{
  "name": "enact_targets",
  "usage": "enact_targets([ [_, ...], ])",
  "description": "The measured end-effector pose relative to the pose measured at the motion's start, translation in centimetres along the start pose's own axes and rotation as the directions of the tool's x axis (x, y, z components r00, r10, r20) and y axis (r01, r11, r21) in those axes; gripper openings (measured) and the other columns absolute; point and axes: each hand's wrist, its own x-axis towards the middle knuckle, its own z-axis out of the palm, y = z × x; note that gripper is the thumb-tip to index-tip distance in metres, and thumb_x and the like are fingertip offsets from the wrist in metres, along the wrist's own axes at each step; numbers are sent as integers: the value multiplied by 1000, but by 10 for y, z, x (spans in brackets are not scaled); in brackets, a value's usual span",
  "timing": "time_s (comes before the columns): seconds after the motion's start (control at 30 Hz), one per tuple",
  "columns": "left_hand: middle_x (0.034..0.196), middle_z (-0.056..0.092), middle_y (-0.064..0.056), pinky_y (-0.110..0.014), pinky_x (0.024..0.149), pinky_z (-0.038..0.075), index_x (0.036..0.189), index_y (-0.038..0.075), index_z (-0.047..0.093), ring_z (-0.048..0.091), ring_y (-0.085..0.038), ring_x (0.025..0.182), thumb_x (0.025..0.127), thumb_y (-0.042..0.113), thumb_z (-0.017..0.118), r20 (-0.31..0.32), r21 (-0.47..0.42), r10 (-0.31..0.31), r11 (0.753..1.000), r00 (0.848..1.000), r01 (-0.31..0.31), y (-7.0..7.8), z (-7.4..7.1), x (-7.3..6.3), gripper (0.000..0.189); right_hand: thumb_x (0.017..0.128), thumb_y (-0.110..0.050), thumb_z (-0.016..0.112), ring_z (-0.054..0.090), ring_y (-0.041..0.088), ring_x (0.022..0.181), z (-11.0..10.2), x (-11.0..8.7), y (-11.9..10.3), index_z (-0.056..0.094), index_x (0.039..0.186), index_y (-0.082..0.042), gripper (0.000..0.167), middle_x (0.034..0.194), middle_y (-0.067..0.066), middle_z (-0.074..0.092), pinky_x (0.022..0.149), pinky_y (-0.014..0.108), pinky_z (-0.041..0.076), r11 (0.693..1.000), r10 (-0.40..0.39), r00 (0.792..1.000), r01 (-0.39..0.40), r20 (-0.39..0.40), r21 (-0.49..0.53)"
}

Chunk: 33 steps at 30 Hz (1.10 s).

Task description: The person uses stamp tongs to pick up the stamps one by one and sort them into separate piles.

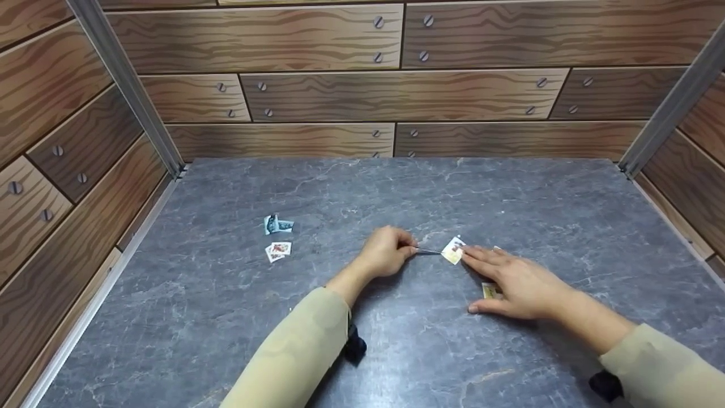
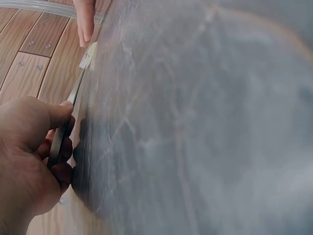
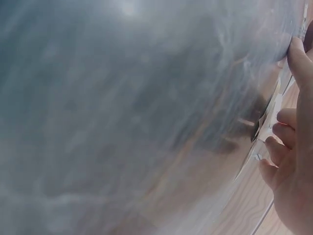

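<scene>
Wood-patterned walls (image 1: 260, 42) enclose a grey marbled tabletop (image 1: 368, 195) bearing folded teal paper (image 1: 278, 225). Left hand (image 1: 388, 251) pinches slim silver tweezers (image 1: 429, 251) at a white printed card (image 1: 452, 252); spread right hand (image 1: 521, 283) part-covers a yellow-printed card (image 1: 489, 290).

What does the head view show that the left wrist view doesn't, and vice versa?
Only the head view shows a bluish piece and two overlapping cards off to the left. Only the left wrist view shows the palm side of the left hand and the rear of the thin metal tool it grips. Both show the tool reaching a small card, and the right hand, though the wrist view catches only part of it.
</scene>
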Motion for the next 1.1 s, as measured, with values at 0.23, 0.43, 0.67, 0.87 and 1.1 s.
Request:
enact_targets([
  [0.23,84,72,2,-26,73,45,96,5,82,53,-8,75,99,8,74,0,-23,-2,1000,1000,2,-2,-8,-5,9,93,-72,67,44,44,146,-9,-12,6,45,160,-6,97,165,15,41,116,62,36,1000,15,999,-15,-45,-12],
  [0.43,88,75,-1,-27,77,48,98,4,82,55,-8,78,99,6,73,-8,-48,-18,999,1000,17,-8,-15,-10,10,93,-69,68,47,46,143,-12,-26,12,50,156,-4,93,162,17,45,114,63,38,999,-6,998,4,-59,-47],
  [0.67,87,75,-1,-27,76,49,98,2,82,55,-8,76,99,5,72,-25,-60,-13,998,1000,12,-15,-26,-18,10,90,-68,72,52,43,140,-13,-48,10,54,154,-5,91,158,14,51,111,61,42,996,-60,993,53,-105,-75],
  [0.87,81,71,1,-26,71,46,97,1,81,52,-6,71,97,4,74,-43,-51,-7,999,999,5,-20,-38,-25,8,87,-68,76,58,41,134,-9,-67,4,61,150,-10,87,154,8,57,122,37,29,989,-111,982,95,-151,-111],
  [1.1,85,74,0,-28,73,48,99,1,81,54,-6,74,98,6,73,-67,-37,-23,999,997,21,-25,-51,-33,9,85,-67,79,62,41,129,-5,-81,3,64,147,-10,86,149,8,63,119,12,1,982,-160,970,138,-184,-125],
])
